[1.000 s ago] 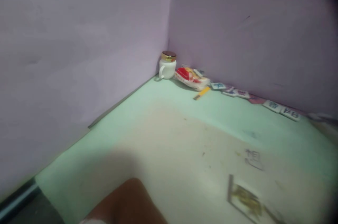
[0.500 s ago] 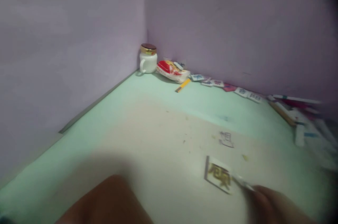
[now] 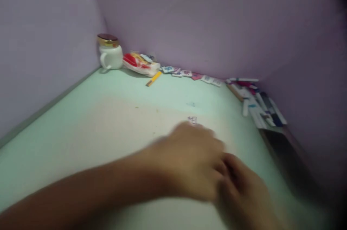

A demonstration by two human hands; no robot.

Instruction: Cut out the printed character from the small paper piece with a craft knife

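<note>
Walls (image 3: 203,16) box in the bench (image 3: 62,128), probably why loose things line its edges, backed and out of the way. The left hand (image 3: 193,161) reaches across to meet the right hand (image 3: 249,190); both look curled, perhaps one steadying the other, but blur hides the fingertips: I cannot tell whether they pinch anything. At right lie a dark slab (image 3: 287,154) and pens (image 3: 253,105); the lidded mug (image 3: 114,56) tucks into the corner beside a packet (image 3: 138,64), then tiles (image 3: 185,73) and a yellow stick (image 3: 154,79). A written character (image 3: 193,119) shows just beyond the left knuckles, partly covered.
</note>
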